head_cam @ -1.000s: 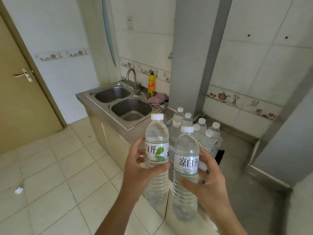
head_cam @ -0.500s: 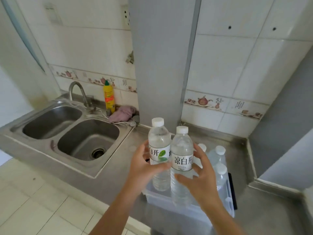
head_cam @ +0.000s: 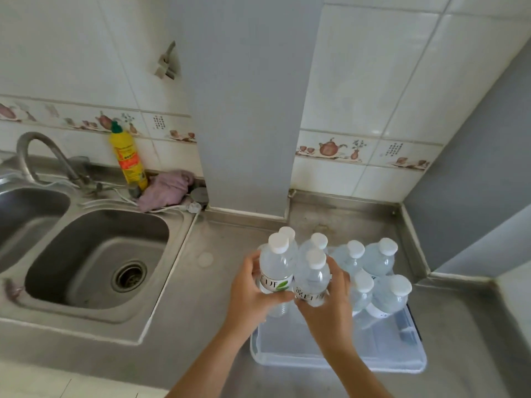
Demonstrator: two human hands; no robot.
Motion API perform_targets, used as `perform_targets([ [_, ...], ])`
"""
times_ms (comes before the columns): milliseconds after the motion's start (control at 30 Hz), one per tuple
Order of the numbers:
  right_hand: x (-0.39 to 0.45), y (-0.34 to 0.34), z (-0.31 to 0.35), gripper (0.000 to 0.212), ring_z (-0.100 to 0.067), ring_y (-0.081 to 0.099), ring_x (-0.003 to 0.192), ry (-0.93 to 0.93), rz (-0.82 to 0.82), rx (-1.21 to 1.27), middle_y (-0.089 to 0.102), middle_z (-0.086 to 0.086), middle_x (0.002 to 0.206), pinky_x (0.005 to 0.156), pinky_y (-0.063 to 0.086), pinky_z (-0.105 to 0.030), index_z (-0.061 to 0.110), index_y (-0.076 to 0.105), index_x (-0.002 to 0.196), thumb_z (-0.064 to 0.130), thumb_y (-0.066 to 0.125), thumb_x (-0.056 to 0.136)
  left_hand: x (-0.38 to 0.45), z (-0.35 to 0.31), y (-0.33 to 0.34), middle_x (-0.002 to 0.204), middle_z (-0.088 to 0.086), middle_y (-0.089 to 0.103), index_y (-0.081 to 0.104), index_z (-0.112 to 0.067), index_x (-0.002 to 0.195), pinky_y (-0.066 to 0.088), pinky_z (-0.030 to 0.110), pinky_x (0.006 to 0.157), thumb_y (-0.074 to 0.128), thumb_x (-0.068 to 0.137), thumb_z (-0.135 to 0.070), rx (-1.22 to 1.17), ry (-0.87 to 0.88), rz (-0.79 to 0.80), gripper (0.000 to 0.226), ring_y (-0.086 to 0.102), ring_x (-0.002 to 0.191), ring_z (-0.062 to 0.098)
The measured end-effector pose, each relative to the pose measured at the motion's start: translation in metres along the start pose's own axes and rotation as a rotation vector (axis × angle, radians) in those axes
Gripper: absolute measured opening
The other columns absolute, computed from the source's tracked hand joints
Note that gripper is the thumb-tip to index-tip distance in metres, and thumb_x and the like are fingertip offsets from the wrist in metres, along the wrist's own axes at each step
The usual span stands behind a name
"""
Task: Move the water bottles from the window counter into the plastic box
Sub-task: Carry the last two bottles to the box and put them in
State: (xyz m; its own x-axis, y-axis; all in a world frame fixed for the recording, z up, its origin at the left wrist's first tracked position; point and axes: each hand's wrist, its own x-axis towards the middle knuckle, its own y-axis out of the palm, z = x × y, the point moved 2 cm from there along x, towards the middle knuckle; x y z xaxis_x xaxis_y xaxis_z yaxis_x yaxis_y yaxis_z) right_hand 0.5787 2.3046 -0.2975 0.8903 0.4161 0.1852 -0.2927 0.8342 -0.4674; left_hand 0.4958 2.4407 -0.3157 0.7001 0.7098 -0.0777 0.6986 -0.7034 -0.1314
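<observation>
My left hand (head_cam: 253,294) grips a clear water bottle (head_cam: 275,264) with a white cap and a green-leaf label. My right hand (head_cam: 327,305) grips a second water bottle (head_cam: 311,275) right beside it. Both bottles are upright, over the near left part of a clear plastic box (head_cam: 339,360) that stands on the steel counter (head_cam: 201,297). Several more capped bottles (head_cam: 376,259) stand in the far and right parts of the box. The lower ends of the two held bottles are hidden by my hands.
A double steel sink (head_cam: 94,254) with a curved tap (head_cam: 37,156) lies to the left. A yellow detergent bottle (head_cam: 128,156) and a pink cloth (head_cam: 166,189) sit against the tiled wall. A grey column (head_cam: 247,110) rises behind the box.
I have come closer to the counter and now look down on the box. Both held bottles have dropped from chest height to just over the box's near left part.
</observation>
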Motion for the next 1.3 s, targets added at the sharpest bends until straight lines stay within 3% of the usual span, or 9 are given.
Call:
perform_targets([
  [133, -0.001, 0.006, -0.005, 0.091, 0.002, 0.047, 0.101, 0.054, 0.018, -0.032, 0.043, 0.011, 0.123, 0.084, 0.040, -0.024, 0.048, 0.032, 0.127, 0.000, 0.079, 0.066, -0.001, 0.011, 0.002, 0.106, -0.012, 0.068, 0.055, -0.037, 0.108, 0.048, 0.012, 0.077, 0.098, 0.039, -0.022, 0.090, -0.001, -0.019, 0.082, 0.064, 0.093, 0.001],
  [267, -0.002, 0.007, -0.011, 0.078, 0.006, 0.044, 0.100, 0.068, 0.012, -0.061, 0.045, 0.009, 0.127, 0.084, 0.040, -0.025, 0.038, 0.041, 0.130, 0.006, 0.079, 0.070, 0.000, 0.021, 0.005, 0.115, -0.010, 0.062, 0.051, -0.033, 0.119, 0.052, 0.030, 0.089, 0.090, 0.033, -0.048, 0.230, 0.010, -0.001, 0.095, 0.061, 0.103, 0.007],
  [433, -0.007, 0.007, -0.013, 0.079, -0.003, 0.047, 0.110, 0.045, 0.017, -0.092, 0.042, 0.010, 0.133, 0.084, 0.041, -0.021, 0.032, 0.036, 0.135, 0.011, 0.080, 0.073, 0.001, 0.024, 0.009, 0.112, -0.011, 0.051, 0.055, -0.014, 0.119, 0.038, 0.029, 0.090, 0.097, 0.034, -0.034, 0.411, 0.153, -0.016, 0.097, 0.044, 0.108, 0.013],
  [600, -0.015, 0.004, -0.016, 0.080, -0.004, 0.046, 0.118, -0.005, 0.003, -0.172, 0.042, 0.003, 0.143, 0.083, 0.039, -0.014, 0.024, 0.033, 0.141, 0.016, 0.079, 0.076, 0.011, 0.022, 0.008, 0.116, -0.013, 0.047, 0.051, -0.018, 0.121, 0.040, 0.022, 0.087, 0.097, 0.043, -0.027, 0.429, 0.189, 0.091, 0.091, 0.050, 0.110, 0.012],
  [800, -0.023, 0.005, -0.012, 0.096, -0.011, 0.031, 0.124, -0.107, -0.029, -0.275, 0.036, -0.006, 0.149, 0.072, 0.050, -0.026, 0.026, 0.021, 0.147, 0.006, 0.080, 0.074, 0.023, 0.018, 0.005, 0.118, -0.010, 0.046, 0.049, -0.018, 0.122, 0.038, 0.021, 0.087, 0.096, 0.044, -0.029, 0.475, 0.219, 0.155, 0.092, 0.049, 0.112, 0.014],
  [1000, -0.024, -0.002, -0.003, 0.105, -0.026, 0.064, 0.103, -0.327, -0.010, -0.484, 0.033, -0.006, 0.146, 0.052, 0.056, -0.025, 0.022, 0.025, 0.146, -0.001, 0.086, 0.063, 0.010, 0.024, 0.001, 0.128, -0.016, 0.038, 0.042, -0.020, 0.133, 0.033, 0.020, 0.094, 0.093, 0.051, -0.038, 0.518, 0.305, 0.113, 0.099, 0.034, 0.119, 0.003],
  [1133, -0.017, -0.010, -0.004, 0.097, -0.027, 0.032, 0.138, -0.452, -0.028, -0.635, 0.032, -0.008, 0.150, 0.086, 0.051, -0.031, 0.014, 0.034, 0.144, -0.001, 0.085, 0.062, -0.001, 0.025, 0.001, 0.138, -0.019, 0.033, 0.030, -0.023, 0.146, 0.030, 0.022, 0.102, 0.088, 0.064, -0.042, 0.504, 0.301, 0.117, 0.102, 0.028, 0.126, -0.002],
  [1233, -0.015, -0.014, -0.005, 0.093, -0.024, 0.024, 0.142, -0.500, 0.036, -0.692, 0.035, -0.010, 0.151, 0.103, 0.034, -0.036, 0.012, 0.034, 0.145, 0.011, 0.084, 0.067, -0.002, 0.016, 0.001, 0.149, -0.007, 0.041, 0.029, -0.019, 0.150, 0.034, 0.029, 0.109, 0.080, 0.074, -0.046, 0.548, 0.350, 0.119, 0.096, 0.038, 0.134, 0.009],
  [1300, -0.014, -0.016, -0.005, 0.087, -0.024, 0.025, 0.142, -0.520, 0.056, -0.704, 0.039, -0.012, 0.150, 0.104, 0.036, -0.039, 0.011, 0.038, 0.144, 0.020, 0.083, 0.070, -0.004, 0.009, 0.001, 0.151, -0.002, 0.043, 0.028, -0.019, 0.151, 0.038, 0.037, 0.111, 0.075, 0.077, -0.051, 0.594, 0.380, 0.118, 0.094, 0.042, 0.136, 0.016],
])
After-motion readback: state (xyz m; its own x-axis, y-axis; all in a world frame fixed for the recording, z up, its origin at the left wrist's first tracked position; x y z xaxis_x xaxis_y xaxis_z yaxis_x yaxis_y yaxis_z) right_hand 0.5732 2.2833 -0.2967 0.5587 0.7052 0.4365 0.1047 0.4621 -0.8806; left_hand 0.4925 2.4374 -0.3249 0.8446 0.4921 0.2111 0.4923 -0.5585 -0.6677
